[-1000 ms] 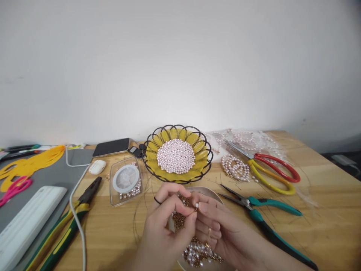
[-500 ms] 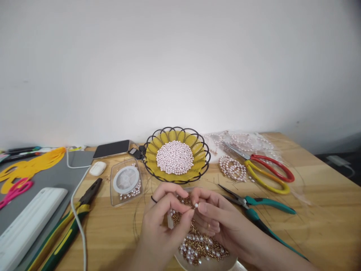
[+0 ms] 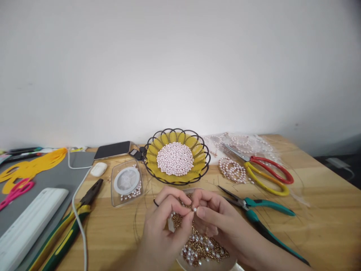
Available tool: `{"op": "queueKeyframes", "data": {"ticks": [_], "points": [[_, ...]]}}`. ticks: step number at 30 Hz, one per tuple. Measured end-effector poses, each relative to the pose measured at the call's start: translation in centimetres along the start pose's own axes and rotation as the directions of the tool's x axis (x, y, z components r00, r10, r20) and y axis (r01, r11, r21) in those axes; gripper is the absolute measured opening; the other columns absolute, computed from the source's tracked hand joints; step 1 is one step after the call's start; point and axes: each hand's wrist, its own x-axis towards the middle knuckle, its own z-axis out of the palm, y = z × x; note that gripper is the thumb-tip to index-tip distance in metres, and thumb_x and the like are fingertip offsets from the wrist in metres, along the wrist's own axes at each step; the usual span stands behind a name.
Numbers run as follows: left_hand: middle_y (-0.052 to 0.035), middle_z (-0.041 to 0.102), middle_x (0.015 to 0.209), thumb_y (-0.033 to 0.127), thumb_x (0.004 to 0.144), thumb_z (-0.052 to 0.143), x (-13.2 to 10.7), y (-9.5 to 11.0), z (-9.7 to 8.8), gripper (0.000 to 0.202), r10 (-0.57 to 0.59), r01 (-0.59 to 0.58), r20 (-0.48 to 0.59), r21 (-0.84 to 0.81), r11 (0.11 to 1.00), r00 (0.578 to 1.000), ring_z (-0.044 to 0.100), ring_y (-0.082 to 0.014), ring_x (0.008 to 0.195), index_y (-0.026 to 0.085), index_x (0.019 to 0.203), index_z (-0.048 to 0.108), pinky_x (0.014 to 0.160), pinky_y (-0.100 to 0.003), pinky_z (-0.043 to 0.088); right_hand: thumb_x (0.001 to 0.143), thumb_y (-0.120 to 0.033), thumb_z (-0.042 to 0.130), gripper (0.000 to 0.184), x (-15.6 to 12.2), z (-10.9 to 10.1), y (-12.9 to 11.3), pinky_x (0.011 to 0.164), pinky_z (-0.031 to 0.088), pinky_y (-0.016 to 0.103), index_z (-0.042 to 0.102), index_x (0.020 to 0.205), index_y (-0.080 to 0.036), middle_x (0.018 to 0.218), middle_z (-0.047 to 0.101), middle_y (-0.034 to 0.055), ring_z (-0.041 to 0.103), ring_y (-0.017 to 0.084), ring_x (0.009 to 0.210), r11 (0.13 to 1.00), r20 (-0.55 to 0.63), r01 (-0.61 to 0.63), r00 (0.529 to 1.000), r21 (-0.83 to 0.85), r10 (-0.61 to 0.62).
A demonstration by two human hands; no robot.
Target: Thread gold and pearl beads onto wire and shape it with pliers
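My left hand [image 3: 165, 227] and my right hand [image 3: 218, 222] meet fingertip to fingertip over a pale bowl [image 3: 225, 263] of gold and pearl beads [image 3: 201, 248]. Between the fingertips sits one small white pearl bead [image 3: 194, 209]; a thin wire seems pinched in my left fingers, and which hand holds the bead is hard to tell. A black wire basket with a yellow liner [image 3: 197, 148] full of pink pearl beads [image 3: 175, 158] stands just beyond the hands.
Teal-handled needle-nose pliers [image 3: 259, 212] lie right of the hands, red and yellow scissors [image 3: 266, 171] and pearl strings [image 3: 232, 169] behind them. To the left are a clear box with a cord spool [image 3: 126, 182], green-yellow pliers [image 3: 67, 229], a white cable [image 3: 76, 210], a phone [image 3: 113, 149].
The hands stay pinched together on the bead and have shifted slightly away from me; more of the bead bowl shows beneath them than a second ago.
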Motion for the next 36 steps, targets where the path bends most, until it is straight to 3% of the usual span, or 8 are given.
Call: {"op": "queueKeyframes", "data": {"ticks": [5,11,15,23,31,36], "points": [[-0.0003,0.069,0.088,0.014,0.094,0.069,0.5,0.0,-0.3,0.013,0.034,-0.034,0.017,0.001,0.999,0.999,0.069,-0.0102,0.08,0.018,0.082,0.065,0.075,-0.016,0.057,0.083,-0.039,0.089,0.023,-0.1,0.0,0.0,0.043,0.02,0.018,0.074,0.082,-0.022,0.05,0.041,-0.0125,0.024,0.005,0.044,0.999,-0.021,0.014,1.0,-0.033,-0.014],[-0.0005,0.068,0.082,0.031,0.099,0.069,1.0,0.2,-0.4,0.028,0.098,-0.099,0.024,0.053,0.994,0.995,0.068,-0.0105,0.075,0.017,0.075,0.065,0.072,-0.018,0.057,0.082,-0.037,0.09,0.023,-0.1,-0.3,-0.5,0.042,0.019,0.018,0.074,0.08,-0.02,0.056,0.048,-0.0101,0.025,0.005,0.045,0.993,-0.019,0.018,1.0,-0.119,-0.02],[-0.0011,0.067,0.081,0.035,0.095,0.074,1.0,0.1,-0.4,0.031,0.089,-0.089,0.01,0.015,0.996,0.996,0.067,-0.0122,0.074,0.018,0.073,0.061,0.069,-0.021,0.058,0.081,-0.035,0.09,0.021,-0.1,-0.5,-1.0,0.041,0.02,0.018,0.074,0.081,-0.02,0.055,0.049,-0.0097,0.026,0.005,0.044,0.991,0.012,-0.047,0.999,-0.128,0.049],[-0.0027,0.067,0.085,0.026,0.097,0.072,1.3,-0.1,-0.6,0.012,0.159,-0.16,0.048,0.014,0.987,0.986,0.068,-0.013,0.076,0.018,0.089,0.074,0.069,-0.022,0.058,0.082,-0.034,0.088,0.023,0.0,-0.5,-1.6,0.042,0.02,0.017,0.07,0.079,-0.02,0.05,0.043,-0.013,0.023,0.004,0.042,0.983,0.062,-0.162,0.984,-0.087,0.167],[-0.0029,0.067,0.083,0.02,0.097,0.071,1.3,-0.1,-0.7,0.009,0.143,-0.148,0.058,0.08,0.986,0.988,0.067,-0.0137,0.072,0.017,0.088,0.074,0.062,-0.023,0.058,0.082,-0.04,0.089,0.028,0.2,-0.6,-1.6,0.044,0.02,0.02,0.071,0.079,-0.02,0.049,0.044,-0.0119,0.027,0.005,0.043,0.985,0.008,-0.118,0.993,-0.127,0.119],[-0.0042,0.069,0.088,0.014,0.095,0.07,1.0,-0.5,-0.7,0.008,0.161,-0.168,0.066,0.115,0.979,0.985,0.069,-0.0166,0.077,0.019,0.099,0.075,0.067,-0.027,0.059,0.082,-0.042,0.088,0.029,0.2,-0.9,-1.5,0.046,0.021,0.021,0.072,0.077,-0.019,0.052,0.049,-0.0099,0.032,0.005,0.045,0.977,-0.068,-0.087,0.995,-0.196,0.075]]}}
